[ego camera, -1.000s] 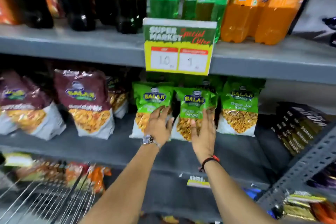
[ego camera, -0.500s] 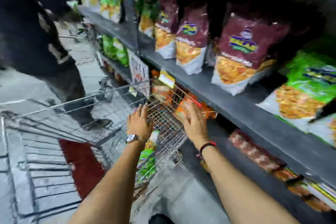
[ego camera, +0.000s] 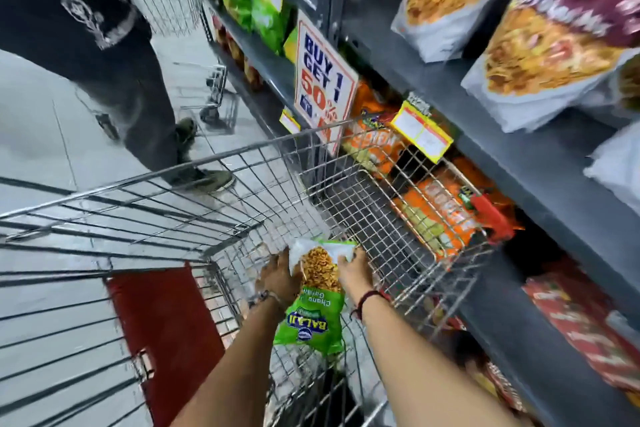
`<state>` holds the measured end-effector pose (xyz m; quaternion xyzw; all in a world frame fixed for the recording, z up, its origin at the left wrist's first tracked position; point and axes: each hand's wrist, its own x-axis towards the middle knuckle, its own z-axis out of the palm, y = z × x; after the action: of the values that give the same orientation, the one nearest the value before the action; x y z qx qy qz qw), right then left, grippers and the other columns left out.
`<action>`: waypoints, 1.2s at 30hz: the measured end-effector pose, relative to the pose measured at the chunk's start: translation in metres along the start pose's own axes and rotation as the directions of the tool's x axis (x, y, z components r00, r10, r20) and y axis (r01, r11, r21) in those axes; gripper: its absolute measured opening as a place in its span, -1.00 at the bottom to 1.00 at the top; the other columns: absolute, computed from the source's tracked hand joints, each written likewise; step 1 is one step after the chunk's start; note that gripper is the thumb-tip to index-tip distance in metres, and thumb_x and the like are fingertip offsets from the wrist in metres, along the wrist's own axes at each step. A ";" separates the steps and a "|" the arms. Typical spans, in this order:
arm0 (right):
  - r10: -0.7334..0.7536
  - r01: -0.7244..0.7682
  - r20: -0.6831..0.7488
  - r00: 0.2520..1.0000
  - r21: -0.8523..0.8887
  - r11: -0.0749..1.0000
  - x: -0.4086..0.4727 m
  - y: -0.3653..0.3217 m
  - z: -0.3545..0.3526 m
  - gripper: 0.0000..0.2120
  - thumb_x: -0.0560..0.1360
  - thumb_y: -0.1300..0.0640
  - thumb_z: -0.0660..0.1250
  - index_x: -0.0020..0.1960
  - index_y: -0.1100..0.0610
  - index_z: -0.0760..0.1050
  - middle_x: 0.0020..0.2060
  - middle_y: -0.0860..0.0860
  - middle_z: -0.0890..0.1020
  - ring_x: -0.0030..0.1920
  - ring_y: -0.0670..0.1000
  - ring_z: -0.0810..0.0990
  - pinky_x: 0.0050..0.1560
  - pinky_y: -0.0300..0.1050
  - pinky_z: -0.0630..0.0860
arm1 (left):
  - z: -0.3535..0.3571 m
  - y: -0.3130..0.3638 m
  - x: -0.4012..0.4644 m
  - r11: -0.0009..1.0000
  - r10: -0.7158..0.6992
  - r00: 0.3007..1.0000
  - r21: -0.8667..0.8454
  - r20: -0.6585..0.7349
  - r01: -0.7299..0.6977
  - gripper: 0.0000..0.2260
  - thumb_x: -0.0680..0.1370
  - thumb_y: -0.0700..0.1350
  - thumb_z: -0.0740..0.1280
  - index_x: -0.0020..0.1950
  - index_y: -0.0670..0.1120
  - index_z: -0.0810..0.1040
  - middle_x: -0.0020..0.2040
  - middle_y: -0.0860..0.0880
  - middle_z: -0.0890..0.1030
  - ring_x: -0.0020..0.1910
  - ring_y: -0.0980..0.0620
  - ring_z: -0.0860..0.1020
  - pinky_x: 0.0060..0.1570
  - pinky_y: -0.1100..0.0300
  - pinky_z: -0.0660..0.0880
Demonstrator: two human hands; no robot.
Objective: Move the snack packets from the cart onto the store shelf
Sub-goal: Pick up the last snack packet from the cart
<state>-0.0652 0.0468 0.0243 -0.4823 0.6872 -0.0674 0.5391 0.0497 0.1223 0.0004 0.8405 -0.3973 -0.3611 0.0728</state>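
Snack packet (ego camera: 317, 302) — green, Balaji-branded, printed side up — is held low inside the wire cart (ego camera: 194, 204), with the brand end nearest the camera. Left hand (ego camera: 278, 276) grips its left edge, fingers curled closed around the pack; right hand (ego camera: 355, 269) clasps the right edge likewise. Store shelf (ego camera: 519, 135) runs along the right, grey, stocked with maroon packets (ego camera: 554, 28) above and orange packets (ego camera: 440, 215) lower. A "Buy 1 Get 1" sign (ego camera: 323, 80) hangs at the far shelf edge. Far left — a person in dark clothing (ego camera: 104, 55) stands on the floor.
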 end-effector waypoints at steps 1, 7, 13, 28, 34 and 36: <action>0.066 -0.066 -0.007 0.998 0.029 0.997 0.007 0.009 0.009 -0.54 0.56 0.21 0.16 0.42 0.22 0.15 0.24 0.21 0.48 0.06 0.10 0.54 0.02 -0.07 0.47 | 0.010 -0.006 0.005 1.000 0.000 0.999 0.000 0.049 0.000 -0.41 0.55 -0.01 0.17 0.48 -0.11 -0.04 0.48 -0.22 0.17 0.42 -0.22 0.22 0.39 -0.03 0.25; 0.400 -0.392 0.098 0.911 -0.095 0.915 0.042 0.054 0.049 -0.55 0.56 0.12 0.12 0.41 0.24 0.21 0.39 0.22 0.33 0.37 0.21 0.35 0.16 -0.14 0.32 | 0.053 -0.036 0.030 0.978 -0.065 0.977 -0.180 0.203 0.102 -0.34 0.55 -0.16 0.22 0.46 -0.22 -0.16 0.36 -0.34 0.32 0.30 -0.25 0.36 0.23 0.04 0.34; 0.330 -0.293 0.097 0.939 -0.281 0.914 0.069 0.059 0.055 -0.57 0.52 0.24 0.23 0.37 0.28 0.31 0.37 0.23 0.39 0.35 0.19 0.40 0.30 0.00 0.40 | 0.062 -0.027 0.042 0.959 -0.078 0.970 -0.248 0.229 0.135 -0.41 0.52 -0.26 0.23 0.46 -0.18 -0.01 0.12 -0.35 0.48 0.11 -0.21 0.49 0.05 0.07 0.38; -0.479 0.338 -0.010 0.878 -0.696 0.634 0.097 -0.015 0.032 -0.33 0.39 0.39 0.27 0.41 -0.03 0.23 0.46 0.04 0.26 0.47 0.09 0.18 0.52 0.19 -0.07 | 0.038 0.012 0.044 0.796 -0.213 0.958 -0.536 0.190 0.283 -0.77 0.52 -0.24 0.25 0.15 -0.25 0.53 -0.02 -0.29 0.64 -0.18 -0.03 0.61 -0.18 0.18 0.57; 0.096 -0.117 -0.329 0.939 -0.046 0.992 0.096 0.032 0.029 -0.29 0.43 0.19 0.37 0.47 0.21 0.08 0.39 0.29 0.32 0.36 0.23 0.35 0.33 -0.02 0.34 | 0.023 -0.012 0.093 1.000 -0.004 1.000 0.004 -0.017 0.004 -0.52 0.50 -0.03 0.27 0.40 0.01 0.26 0.39 -0.20 0.31 0.33 -0.18 0.31 0.29 -0.04 0.35; 0.228 -0.167 -0.253 0.940 0.240 0.956 0.105 0.039 0.036 -0.20 0.41 0.27 0.40 0.47 0.26 -0.01 0.38 0.32 0.30 0.33 0.20 0.39 0.33 -0.14 0.32 | 0.031 -0.012 0.112 0.994 0.014 0.997 0.105 0.078 -0.022 -0.43 0.52 0.01 0.22 0.46 0.04 0.05 0.51 -0.13 0.12 0.46 -0.14 0.13 0.43 -0.10 0.15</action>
<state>-0.0548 0.0052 -0.0854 -0.3350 0.7900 -0.1535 0.4901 0.0843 0.0552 -0.0886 0.8251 -0.4258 -0.3710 0.0160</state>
